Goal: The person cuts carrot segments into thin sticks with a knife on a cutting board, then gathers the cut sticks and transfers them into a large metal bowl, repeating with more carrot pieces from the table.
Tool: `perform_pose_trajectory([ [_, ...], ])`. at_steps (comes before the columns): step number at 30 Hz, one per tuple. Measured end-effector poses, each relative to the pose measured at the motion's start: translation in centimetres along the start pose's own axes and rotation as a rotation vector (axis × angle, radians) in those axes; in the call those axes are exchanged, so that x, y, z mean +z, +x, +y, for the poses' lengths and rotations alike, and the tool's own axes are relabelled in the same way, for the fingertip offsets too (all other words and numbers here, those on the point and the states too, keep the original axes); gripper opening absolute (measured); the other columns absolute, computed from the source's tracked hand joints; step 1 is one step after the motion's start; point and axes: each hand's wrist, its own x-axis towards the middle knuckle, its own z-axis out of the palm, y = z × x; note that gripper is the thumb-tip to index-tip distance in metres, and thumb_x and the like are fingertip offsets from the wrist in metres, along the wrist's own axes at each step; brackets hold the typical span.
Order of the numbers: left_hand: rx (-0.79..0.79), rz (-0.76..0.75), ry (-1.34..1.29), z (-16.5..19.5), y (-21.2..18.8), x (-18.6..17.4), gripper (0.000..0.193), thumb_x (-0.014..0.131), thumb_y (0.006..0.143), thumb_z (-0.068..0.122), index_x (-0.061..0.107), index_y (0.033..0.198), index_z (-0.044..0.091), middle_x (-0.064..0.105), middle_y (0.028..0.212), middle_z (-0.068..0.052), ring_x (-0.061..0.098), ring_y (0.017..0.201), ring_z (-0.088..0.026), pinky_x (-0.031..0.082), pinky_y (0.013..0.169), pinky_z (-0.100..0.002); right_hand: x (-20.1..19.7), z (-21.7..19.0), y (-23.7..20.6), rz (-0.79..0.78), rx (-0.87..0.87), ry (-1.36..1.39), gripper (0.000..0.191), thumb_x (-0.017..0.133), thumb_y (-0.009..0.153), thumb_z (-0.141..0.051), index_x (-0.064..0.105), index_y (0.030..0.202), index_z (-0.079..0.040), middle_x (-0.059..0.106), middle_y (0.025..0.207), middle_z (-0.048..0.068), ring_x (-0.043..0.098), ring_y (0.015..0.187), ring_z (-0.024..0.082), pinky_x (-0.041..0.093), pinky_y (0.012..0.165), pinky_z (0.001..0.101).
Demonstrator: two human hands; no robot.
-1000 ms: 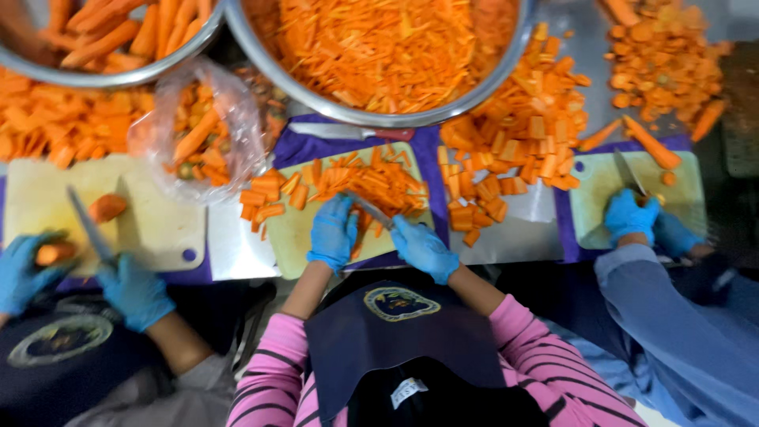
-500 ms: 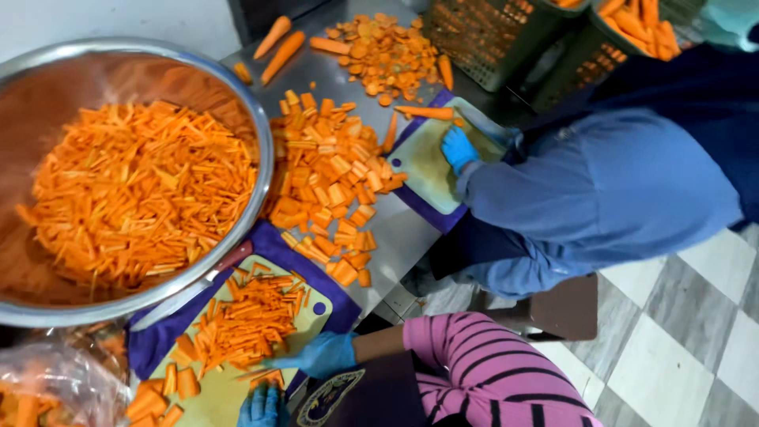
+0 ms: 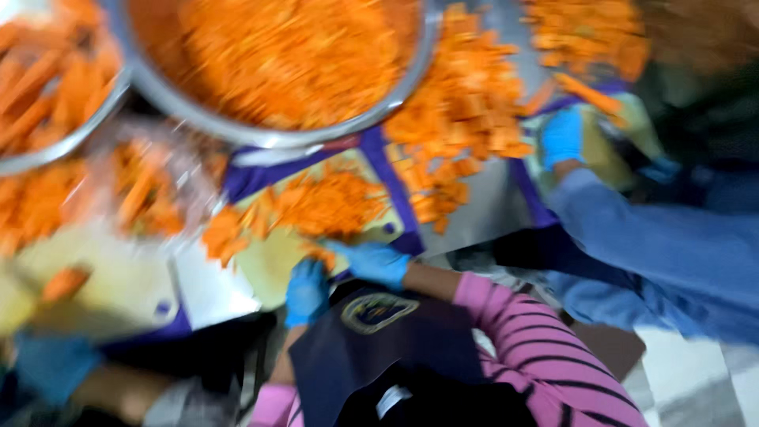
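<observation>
Both hands wear blue gloves and sit at the near edge of a yellow-green cutting board. The left hand rests by the board's corner, and the right hand reaches onto the board next to a heap of cut carrot pieces. The picture is very blurry, so I cannot tell if either hand is closed on something or just lying flat, and no knife shows clearly. The heap lies on the far half of the board, just past the right hand's fingers. If a blade is there, a finger could get nicked, because the hands are so close together. Carrot bits near the board's edge could also slide off onto the floor. Just behind the board sits a big metal bowl, piled high with thin orange carrot strips. It is so full that some could spill over the rim. Another metal bowl on the left holds longer carrot sticks. A clear plastic bag beside it has carrot chunks inside. To the right, more loose carrot pieces cover the table, and another person's gloved hand works at a second board there.
</observation>
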Motion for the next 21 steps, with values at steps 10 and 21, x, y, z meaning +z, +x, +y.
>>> perform_pose_trajectory([
  [10,-0.226,-0.027,0.067,0.3,0.1,1.0,0.027,0.061,0.09,0.015,0.065,0.114,0.005,0.066,0.117,-0.014,0.065,0.101,-0.036,0.057,0.077,-0.048,-0.4,-1.7,-0.1,0.001,-0.188,-0.318,0.082,0.052,0.086,-0.006,0.031,0.161,-0.034,0.064,0.064,0.02,0.064,0.054,0.038,0.049,0.048,0.053],
  [21,-0.177,-0.036,0.094,-0.3,-0.7,1.4,0.028,0.061,0.081,0.009,0.067,0.108,0.011,0.064,0.11,-0.013,0.065,0.101,-0.034,0.058,0.079,-0.045,1.5,-0.7,3.5,-0.026,-0.187,-0.074,0.06,0.054,0.1,-0.02,0.038,0.158,-0.029,0.069,0.077,0.017,0.069,0.063,0.033,0.052,0.054,0.0476],
])
